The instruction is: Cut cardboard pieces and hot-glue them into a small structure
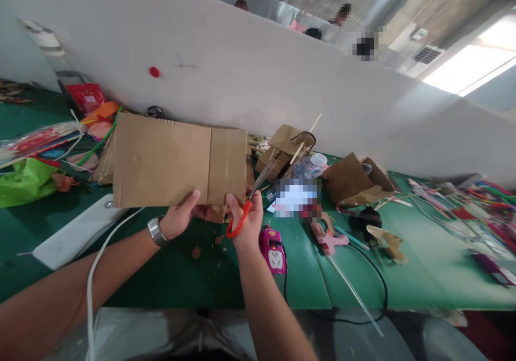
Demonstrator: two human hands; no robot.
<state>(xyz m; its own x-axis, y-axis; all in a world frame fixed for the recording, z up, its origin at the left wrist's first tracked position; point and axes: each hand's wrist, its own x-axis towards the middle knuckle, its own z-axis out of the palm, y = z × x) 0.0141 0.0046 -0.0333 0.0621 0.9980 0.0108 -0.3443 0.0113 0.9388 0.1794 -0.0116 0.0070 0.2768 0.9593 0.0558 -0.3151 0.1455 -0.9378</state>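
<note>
A flat piece of brown cardboard (165,162), creased near its right end, is held up above the green table. My left hand (181,216), with a metal watch on the wrist, grips its lower edge, thumb in front and fingers partly hidden behind. Scissors with orange handles (238,222) are in my right hand (249,224). Their blades point up and to the right, beside the cardboard's right edge. My right thumb also touches the cardboard's lower right part. Whether the blades are apart is hard to make out.
A pink glue gun (328,240) and a magenta power socket (274,253) lie right of my hands, with a black cable. Cardboard boxes (358,181) and a plastic bottle (312,164) stand behind. A white cable (94,269) crosses my left forearm. A pale partition (242,76) borders the table.
</note>
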